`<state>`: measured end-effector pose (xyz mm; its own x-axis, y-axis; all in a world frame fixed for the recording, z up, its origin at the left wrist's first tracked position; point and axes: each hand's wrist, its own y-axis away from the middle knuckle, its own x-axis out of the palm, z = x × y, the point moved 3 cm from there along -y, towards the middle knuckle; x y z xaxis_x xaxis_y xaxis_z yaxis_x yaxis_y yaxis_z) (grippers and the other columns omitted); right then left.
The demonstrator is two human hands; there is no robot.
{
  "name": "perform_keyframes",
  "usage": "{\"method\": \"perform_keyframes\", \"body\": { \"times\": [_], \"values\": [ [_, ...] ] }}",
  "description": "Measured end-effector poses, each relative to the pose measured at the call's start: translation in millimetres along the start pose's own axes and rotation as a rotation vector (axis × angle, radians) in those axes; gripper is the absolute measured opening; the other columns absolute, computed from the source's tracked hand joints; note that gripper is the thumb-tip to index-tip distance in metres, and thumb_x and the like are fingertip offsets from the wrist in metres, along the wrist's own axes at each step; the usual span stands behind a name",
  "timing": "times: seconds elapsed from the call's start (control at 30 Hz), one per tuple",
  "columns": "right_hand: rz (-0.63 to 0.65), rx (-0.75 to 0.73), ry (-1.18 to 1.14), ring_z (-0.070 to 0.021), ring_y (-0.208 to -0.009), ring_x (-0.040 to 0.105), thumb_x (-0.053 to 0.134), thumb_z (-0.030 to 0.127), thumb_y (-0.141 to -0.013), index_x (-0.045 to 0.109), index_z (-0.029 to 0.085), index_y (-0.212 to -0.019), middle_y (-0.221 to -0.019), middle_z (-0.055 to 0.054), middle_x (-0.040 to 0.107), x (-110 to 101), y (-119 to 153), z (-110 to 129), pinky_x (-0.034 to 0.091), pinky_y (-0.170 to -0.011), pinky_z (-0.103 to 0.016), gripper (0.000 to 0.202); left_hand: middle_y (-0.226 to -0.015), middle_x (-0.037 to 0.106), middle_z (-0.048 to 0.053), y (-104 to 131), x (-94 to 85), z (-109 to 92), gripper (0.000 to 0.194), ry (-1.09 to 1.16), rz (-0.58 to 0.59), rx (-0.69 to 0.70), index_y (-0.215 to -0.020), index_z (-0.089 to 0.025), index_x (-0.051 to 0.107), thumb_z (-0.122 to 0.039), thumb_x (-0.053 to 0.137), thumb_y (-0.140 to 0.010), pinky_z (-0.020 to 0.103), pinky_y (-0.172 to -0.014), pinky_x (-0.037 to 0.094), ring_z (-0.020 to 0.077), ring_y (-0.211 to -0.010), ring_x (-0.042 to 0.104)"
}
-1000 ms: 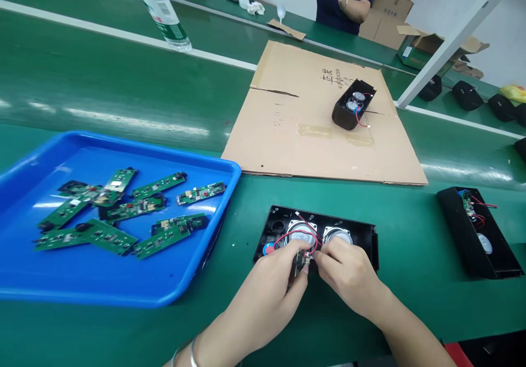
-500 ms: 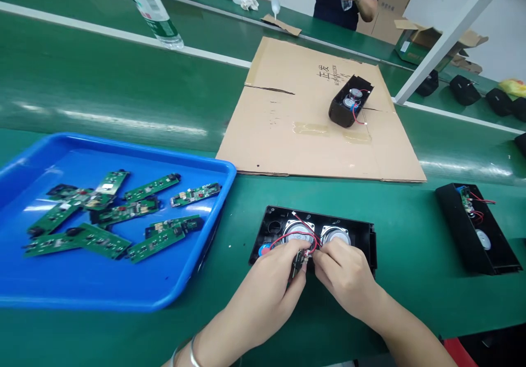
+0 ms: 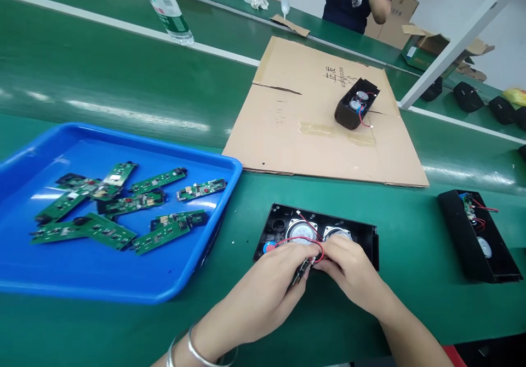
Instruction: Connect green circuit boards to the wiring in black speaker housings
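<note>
My left hand (image 3: 277, 279) is closed on a small circuit board (image 3: 302, 271), seen edge-on between thumb and fingers. Close against it, my right hand (image 3: 349, 265) pinches at the board's end, where a red and black wire (image 3: 320, 246) loops; its fingertips partly hide what they grip, which looks like the wire's plug. Both hands are over the near side of a black speaker housing (image 3: 365, 238) lying open on the bench. Inside it sit two round speaker drivers (image 3: 302, 230), the right one partly covered by my hand, and a blue and red part (image 3: 269, 246) at the left.
At left, a blue tray (image 3: 236, 175) holds several green circuit boards (image 3: 110, 230). A flattened cardboard sheet (image 3: 287, 142) carries another speaker housing (image 3: 347, 116). A third housing (image 3: 456, 230) lies right. Behind are a water bottle (image 3: 168, 11), a slanted post (image 3: 452, 44) and a person (image 3: 353, 0).
The whole view has shifted slightly. Both hands stay together over the housing; the board is tilted a little differently, and the red wire now arcs between the hands.
</note>
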<state>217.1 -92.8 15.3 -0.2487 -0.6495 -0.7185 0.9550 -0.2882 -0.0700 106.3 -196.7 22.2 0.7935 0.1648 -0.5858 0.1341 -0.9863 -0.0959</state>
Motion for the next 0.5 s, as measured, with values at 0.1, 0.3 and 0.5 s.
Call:
{"method": "perform_keyframes", "body": {
  "times": [0.1,0.3,0.5],
  "values": [
    [-0.037,-0.023,0.059,-0.0151,-0.067,0.05,0.037,0.026,-0.093,0.057,0.017,-0.087,-0.074,-0.003,0.056,-0.7,-1.3,2.2,0.042,-0.058,-0.027,0.022,-0.106,0.066,0.007,0.2,1.9,-1.2,0.031,-0.018,-0.032,-0.006,-0.107,-0.02,0.052,-0.011,0.037,-0.082,0.033,-0.083,0.051,0.0184,-0.096,0.062],
    [-0.099,-0.086,0.143,-0.015,-0.064,0.048,0.035,0.025,-0.094,0.056,0.015,-0.086,-0.073,-0.004,0.055,4.0,-0.9,5.0,0.042,-0.056,-0.027,0.024,-0.101,0.067,0.008,-0.9,2.8,-4.6,0.032,-0.038,-0.044,0.015,-0.104,-0.019,0.053,-0.007,0.037,-0.079,0.035,-0.083,0.051,0.02,-0.094,0.062],
    [-0.053,-0.047,0.164,-0.0153,-0.066,0.051,0.035,0.028,-0.094,0.057,0.015,-0.085,-0.076,-0.005,0.055,2.0,-3.0,4.4,0.045,-0.058,-0.028,0.027,-0.101,0.067,0.008,-0.5,-1.8,-5.6,0.032,-0.033,-0.032,0.002,-0.103,-0.018,0.053,-0.007,0.036,-0.079,0.033,-0.078,0.051,0.0195,-0.091,0.062]
  ]
}}
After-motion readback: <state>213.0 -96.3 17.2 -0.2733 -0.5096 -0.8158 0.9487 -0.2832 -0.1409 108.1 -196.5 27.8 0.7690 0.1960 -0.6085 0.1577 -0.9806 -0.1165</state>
